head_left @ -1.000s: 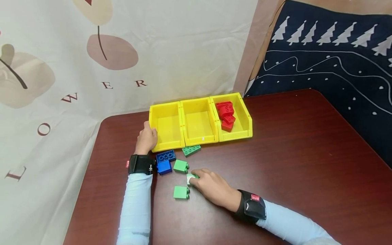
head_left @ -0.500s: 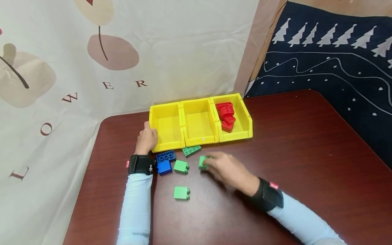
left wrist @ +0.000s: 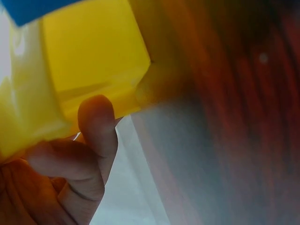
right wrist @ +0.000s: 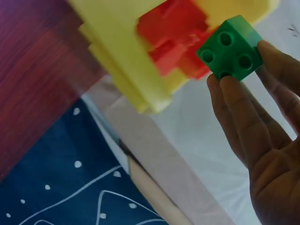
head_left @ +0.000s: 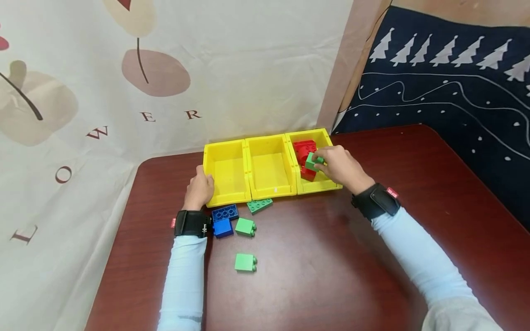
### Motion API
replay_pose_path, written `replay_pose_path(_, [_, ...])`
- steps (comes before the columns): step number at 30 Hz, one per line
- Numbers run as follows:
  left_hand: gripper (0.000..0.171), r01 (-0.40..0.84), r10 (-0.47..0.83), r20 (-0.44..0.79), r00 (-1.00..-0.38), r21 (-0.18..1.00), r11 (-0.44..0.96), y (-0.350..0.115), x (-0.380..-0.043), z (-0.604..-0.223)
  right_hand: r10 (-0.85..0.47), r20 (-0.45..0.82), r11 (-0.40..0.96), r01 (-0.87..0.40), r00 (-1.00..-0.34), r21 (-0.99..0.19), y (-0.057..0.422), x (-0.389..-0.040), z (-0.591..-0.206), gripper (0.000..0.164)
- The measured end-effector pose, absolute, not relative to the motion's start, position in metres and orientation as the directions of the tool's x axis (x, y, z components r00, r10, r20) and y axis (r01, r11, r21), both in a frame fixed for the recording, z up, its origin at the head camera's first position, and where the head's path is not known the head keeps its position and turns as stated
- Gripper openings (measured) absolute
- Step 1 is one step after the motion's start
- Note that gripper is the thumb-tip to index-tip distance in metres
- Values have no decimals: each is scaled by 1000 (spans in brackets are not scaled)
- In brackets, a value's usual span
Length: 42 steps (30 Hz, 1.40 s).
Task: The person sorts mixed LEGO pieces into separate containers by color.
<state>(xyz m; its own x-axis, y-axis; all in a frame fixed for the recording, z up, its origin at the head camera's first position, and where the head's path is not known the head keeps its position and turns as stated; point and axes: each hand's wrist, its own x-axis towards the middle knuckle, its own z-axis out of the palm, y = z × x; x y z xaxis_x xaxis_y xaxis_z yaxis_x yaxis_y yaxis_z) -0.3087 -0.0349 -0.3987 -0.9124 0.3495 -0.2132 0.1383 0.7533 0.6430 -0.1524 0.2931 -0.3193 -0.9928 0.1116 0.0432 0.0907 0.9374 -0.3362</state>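
Observation:
Over the right compartment of the yellow three-part bin (head_left: 271, 170), my right hand (head_left: 341, 166) pinches a green toy brick (head_left: 312, 163) between thumb and fingertips. The right wrist view shows this brick (right wrist: 234, 51) with its studs facing the camera. Red bricks (head_left: 305, 148) lie below it in that compartment, partly hidden by the brick and fingers. My left hand (head_left: 199, 189) grips the bin's left side; in the left wrist view its thumb and a finger lie at the yellow wall (left wrist: 98, 56).
In front of the bin lie two blue bricks (head_left: 223, 227), a flat green brick (head_left: 260, 205) by the bin's front edge, and two green bricks (head_left: 246, 262). A pale cloth (head_left: 248, 69) hangs behind the table; a dark cloth (head_left: 439, 92) hangs at the right.
My right hand has lifted a green brick from the table and carried it up and right, over the red bricks' compartment. My left hand has stayed on the bin.

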Motion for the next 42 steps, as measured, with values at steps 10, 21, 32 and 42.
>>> replay_pose_path(10, [48,126,351,-224,-909,655,745,-32,-313,-403,163,-4,931,155,-987,-330,303,-168,-322,24])
replay_pose_path(21, [49,108,337,-236,-912,652,750,-35,-315,-400,51,69,926,21,-996,-378,261,-187,-305,22])
replay_pose_path(32, [48,110,338,-234,-912,652,750,-33,-312,-403,7,-62,969,22,-998,-245,209,-233,-344,17])
replay_pose_path(42, [49,116,343,-227,-912,659,743,-33,-312,-402,63,-55,984,71,-997,-164,199,-237,-371,13])
